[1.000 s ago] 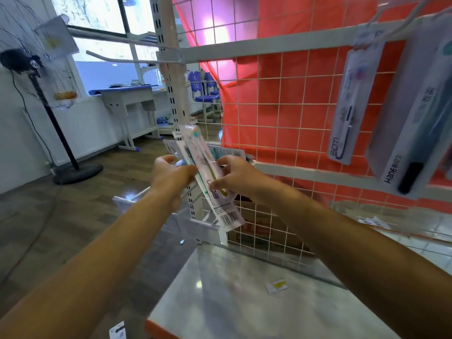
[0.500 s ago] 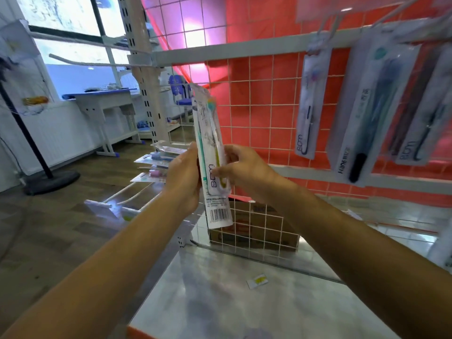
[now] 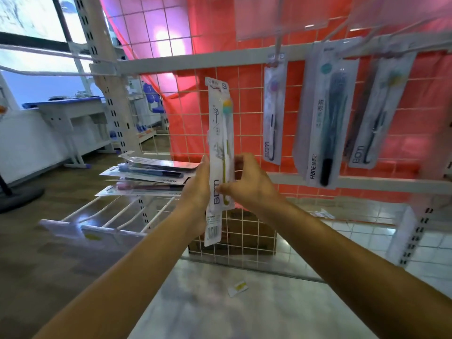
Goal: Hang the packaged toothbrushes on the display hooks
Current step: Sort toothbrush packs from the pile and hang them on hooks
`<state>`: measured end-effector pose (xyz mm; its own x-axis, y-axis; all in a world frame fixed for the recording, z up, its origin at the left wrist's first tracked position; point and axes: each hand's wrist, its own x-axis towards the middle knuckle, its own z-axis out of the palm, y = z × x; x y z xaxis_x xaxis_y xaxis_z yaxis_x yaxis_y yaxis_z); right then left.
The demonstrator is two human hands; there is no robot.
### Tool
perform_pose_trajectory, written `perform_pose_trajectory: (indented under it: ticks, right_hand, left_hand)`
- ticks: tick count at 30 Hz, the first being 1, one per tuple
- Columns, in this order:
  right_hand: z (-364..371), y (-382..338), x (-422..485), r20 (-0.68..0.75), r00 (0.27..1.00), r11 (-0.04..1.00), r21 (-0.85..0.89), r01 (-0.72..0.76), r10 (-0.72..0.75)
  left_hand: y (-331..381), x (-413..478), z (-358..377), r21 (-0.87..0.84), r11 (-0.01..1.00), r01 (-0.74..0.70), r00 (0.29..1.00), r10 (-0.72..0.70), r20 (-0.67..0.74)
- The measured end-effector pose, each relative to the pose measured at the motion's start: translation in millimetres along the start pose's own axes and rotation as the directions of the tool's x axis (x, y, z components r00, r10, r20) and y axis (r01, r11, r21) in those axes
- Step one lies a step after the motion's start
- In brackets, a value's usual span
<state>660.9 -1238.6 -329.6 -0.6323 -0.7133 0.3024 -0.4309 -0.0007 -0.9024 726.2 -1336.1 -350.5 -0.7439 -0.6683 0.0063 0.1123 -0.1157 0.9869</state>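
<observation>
Both forearms reach forward from the near edge, bare, and meet at centre frame. The left hand shows its back to the camera. Its fingers lie up along the left edge of one toothbrush pack, with the thumb hidden behind the card. The right hand pinches the pack's right edge between thumb and curled fingers. Both hands are closed on the pack at its lower half.

The pack is upright in the air in front of the wire grid, just below the white crossbar and on no hook. It is a long narrow white card with a clear blister and a barcode at the bottom. The brush inside has a yellow-green handle and a yellow and teal head.

Count of hanging packs: three, to the right of the held one.
- First pack: narrow, dark handle, purple head.
- Second pack: wider, dark teal brush.
- Third pack: blurred.

They hang from thin white hooks on the crossbar.

To the left, a stack of packs lies flat above white wire prongs. It holds at least three (the lower layers overlap, so the exact count is unclear).

The grid is thin white wire in square cells with red sheeting behind it. Below it is a glossy pale shelf carrying one small label.
</observation>
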Motion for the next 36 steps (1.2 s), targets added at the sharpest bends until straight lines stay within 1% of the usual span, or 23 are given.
perform_pose_trajectory:
  ticks: [2,4,8,11,13,15,18,21,26,29,34,36]
  right_hand:
    - [-3.7,3.8,-3.0,-0.058,0.998,0.999,-0.033,0.023,-0.025]
    - [-8.8,7.2,-5.1,-0.084,0.996,0.999,-0.026,0.019,-0.021]
    - [-17.4,11.3,-9.1,-0.086,0.996,1.0,0.029,-0.006,0.008]
    - [-21.3,13.6,-12.5,-0.102,0.995,1.0,0.029,-0.009,0.011]
    - [-23.1,16.3,-14.4,-0.107,0.994,0.998,0.053,-0.017,0.023]
    - [-24.2,19.3,-16.6,-0.106,0.994,0.995,0.093,-0.026,0.036]
    - [-25.6,22.8,-18.8,-0.099,0.994,0.993,0.11,-0.033,0.044]
    - [-27.9,26.6,-19.3,-0.084,0.992,0.982,0.176,-0.074,0.09]
    - [-29.7,30.6,-22.5,-0.042,0.995,0.982,0.17,-0.085,0.093]
    - [-33.0,33.4,-25.7,-0.053,0.994,0.983,0.166,-0.08,0.09]
    - [-41.8,38.0,-32.4,-0.047,0.991,0.979,0.168,-0.119,0.129]
    - [-44.2,40.1,-35.7,-0.041,0.99,0.979,0.161,-0.125,0.133]
  left_hand:
    - [-3.3,-1.8,5.3,-0.02,1.0,-0.021,1.0,0.021,-0.003]
    - [-6.3,-3.1,7.8,-0.017,1.0,-0.015,1.0,0.015,0.014]
    - [-8.3,-3.7,4.8,-0.032,0.999,-0.021,1.0,0.02,-0.018]
    - [-8.9,-5.7,0.9,-0.023,0.998,-0.05,0.998,0.05,-0.032]
    - [-9.2,-7.4,-1.4,-0.066,0.996,-0.06,0.998,0.058,-0.029]
    - [-9.2,-8.6,-2.2,-0.096,0.993,-0.072,0.997,0.071,-0.009]
    - [-9.8,-8.9,-2.0,-0.096,0.992,-0.078,0.997,0.078,-0.007]
    - [-9.8,-8.1,-2.4,-0.101,0.991,-0.082,0.997,0.083,0.001]
    - [-9.8,-8.5,4.5,-0.087,0.993,-0.076,0.997,0.078,0.027]
    - [-10.5,-8.6,11.2,-0.088,0.993,-0.076,0.995,0.08,0.052]
    - [-13.5,-11.2,19.0,-0.116,0.991,-0.072,0.992,0.083,0.093]
    - [-15.5,-12.8,20.6,-0.091,0.993,-0.07,0.99,0.081,0.117]
